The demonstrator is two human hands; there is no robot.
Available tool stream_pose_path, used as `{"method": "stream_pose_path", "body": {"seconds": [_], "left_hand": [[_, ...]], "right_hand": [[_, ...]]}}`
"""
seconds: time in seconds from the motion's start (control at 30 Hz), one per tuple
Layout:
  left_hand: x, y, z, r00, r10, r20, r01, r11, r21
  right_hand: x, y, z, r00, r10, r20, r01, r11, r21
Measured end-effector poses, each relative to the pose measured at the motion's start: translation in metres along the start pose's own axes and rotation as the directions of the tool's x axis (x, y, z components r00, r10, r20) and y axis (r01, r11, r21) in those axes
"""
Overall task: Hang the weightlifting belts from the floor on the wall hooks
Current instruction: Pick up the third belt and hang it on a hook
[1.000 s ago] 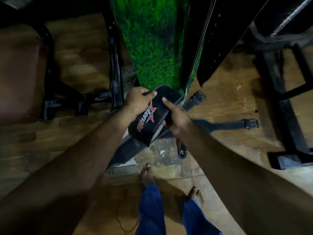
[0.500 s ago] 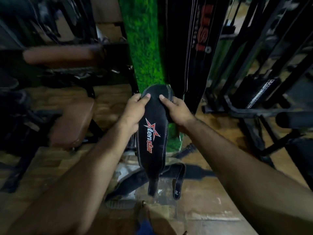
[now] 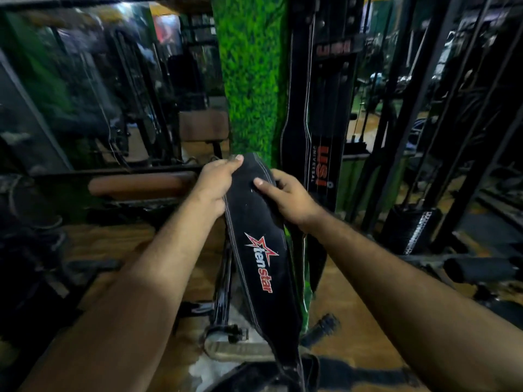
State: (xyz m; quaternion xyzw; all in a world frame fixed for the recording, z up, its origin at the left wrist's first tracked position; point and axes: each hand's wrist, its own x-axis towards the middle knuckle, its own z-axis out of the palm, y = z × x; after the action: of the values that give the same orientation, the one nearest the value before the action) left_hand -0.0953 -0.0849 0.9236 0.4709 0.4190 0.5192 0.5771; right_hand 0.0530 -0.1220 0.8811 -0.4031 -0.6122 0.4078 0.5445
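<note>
Near the centre of the head view, a black weightlifting belt (image 3: pixel 260 250) printed with a red star and the word "tenstar" was held up by both hands at its upper end, its wide part hanging down toward 6 o'clock and narrowing to a strap that trailed to the wooden floor (image 3: pixel 353 321). At 11 o'clock from the logo, the left hand (image 3: pixel 216 182) gripped the belt's left edge, fingers curled round behind it and the thumb lying along the top rim. At 1 o'clock from the logo, the right hand (image 3: pixel 291 196) pinched the right edge, thumb pressed flat on the front face and fingers wrapped behind, out of sight. Straight behind the held belt, toward 12 o'clock, stood a pillar covered in green artificial grass (image 3: pixel 250 80). Against its right side a second black belt (image 3: pixel 322 154) marked "USI" hung vertically, reaching up past the top of the picture; what it hung from could not be seen. On the floor at 6 o'clock lay more black belt (image 3: pixel 254 374) and a metal buckle (image 3: pixel 236 333), too dark to separate clearly. At 9 o'clock sat a brown padded bench (image 3: pixel 141 183), with dark gym frames beyond it, and at 3 o'clock black machine uprights (image 3: pixel 424 108) crowded the right side.
</note>
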Motion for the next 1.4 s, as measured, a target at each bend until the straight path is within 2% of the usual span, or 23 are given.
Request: {"method": "stream_pose_path", "body": {"seconds": [0.07, 0.13, 0.2, 0.3, 0.37, 0.47, 0.53, 0.6, 0.7, 0.8, 0.87, 0.93, 1.0, 1.1, 1.17, 1.23, 1.3, 1.4], "left_hand": [[0.003, 0.007, -0.007, 0.995, 0.082, 0.053, -0.085, 0.995, 0.044], [-0.003, 0.009, -0.013, 0.974, 0.169, 0.149, -0.184, 0.979, 0.091], [-0.004, 0.006, -0.021, 0.946, 0.208, 0.247, -0.244, 0.962, 0.123], [0.003, 0.009, -0.038, 0.923, 0.188, 0.337, -0.248, 0.958, 0.145], [0.014, 0.016, -0.051, 0.932, 0.152, 0.330, -0.201, 0.972, 0.122], [0.029, 0.040, -0.062, 0.955, 0.044, 0.294, -0.026, 0.997, -0.066], [0.043, 0.056, -0.061, 0.971, -0.029, 0.236, 0.046, 0.997, -0.064], [0.052, 0.062, -0.052, 0.986, -0.067, 0.150, 0.067, 0.998, 0.009], [0.054, 0.061, -0.038, 0.993, -0.027, 0.118, 0.023, 0.999, 0.036], [0.049, 0.051, -0.032, 0.974, 0.119, 0.191, -0.140, 0.985, 0.102], [0.042, 0.040, -0.032, 0.945, 0.184, 0.269, -0.236, 0.956, 0.172], [0.034, 0.033, -0.030, 0.939, 0.189, 0.287, -0.254, 0.945, 0.208], [0.030, 0.036, -0.026, 0.954, 0.141, 0.265, -0.189, 0.968, 0.166], [0.036, 0.055, -0.015, 0.964, 0.102, 0.244, -0.101, 0.995, -0.017], [0.042, 0.069, -0.001, 0.962, 0.188, 0.198, -0.186, 0.982, -0.030], [0.041, 0.074, 0.017, 0.949, 0.264, 0.173, -0.276, 0.960, 0.052], [0.043, 0.068, 0.031, 0.938, 0.314, 0.148, -0.335, 0.931, 0.147], [0.036, 0.061, 0.046, 0.917, 0.360, 0.172, -0.388, 0.904, 0.176]], "right_hand": [[0.011, -0.012, 0.007, 0.995, 0.016, -0.101, -0.017, 1.000, -0.009], [0.027, -0.032, 0.014, 0.977, 0.126, -0.175, -0.111, 0.989, 0.094], [0.043, -0.049, 0.017, 0.957, 0.230, -0.177, -0.195, 0.961, 0.195], [0.059, -0.061, 0.030, 0.956, 0.222, -0.192, -0.173, 0.954, 0.245], [0.065, -0.057, 0.040, 0.965, 0.108, -0.238, -0.056, 0.975, 0.217], [0.064, -0.053, 0.050, 0.977, -0.038, -0.209, 0.055, 0.996, 0.073], [0.060, -0.049, 0.046, 0.987, -0.054, -0.151, 0.055, 0.998, 0.001], [0.054, -0.046, 0.039, 0.997, 0.002, -0.075, -0.006, 0.999, -0.050], [0.053, -0.040, 0.028, 0.990, 0.136, -0.032, -0.138, 0.988, -0.067], [0.063, -0.044, 0.018, 0.957, 0.283, -0.062, -0.271, 0.950, 0.154], [0.071, -0.054, 0.016, 0.936, 0.316, -0.152, -0.264, 0.921, 0.287], [0.078, -0.060, 0.013, 0.934, 0.269, -0.236, -0.190, 0.931, 0.311], [0.080, -0.059, 0.009, 0.956, 0.144, -0.257, -0.074, 0.962, 0.263], [0.076, -0.050, -0.007, 0.990, 0.043, -0.131, -0.016, 0.979, 0.203], [0.069, -0.050, -0.016, 0.999, 0.020, -0.042, -0.017, 0.998, 0.068], [0.067, -0.049, -0.025, 1.000, 0.012, 0.008, -0.012, 1.000, -0.016], [0.073, -0.053, -0.031, 1.000, -0.005, -0.029, 0.005, 1.000, -0.004], [0.083, -0.066, -0.041, 0.992, -0.057, -0.117, 0.063, 0.997, 0.049]]}}
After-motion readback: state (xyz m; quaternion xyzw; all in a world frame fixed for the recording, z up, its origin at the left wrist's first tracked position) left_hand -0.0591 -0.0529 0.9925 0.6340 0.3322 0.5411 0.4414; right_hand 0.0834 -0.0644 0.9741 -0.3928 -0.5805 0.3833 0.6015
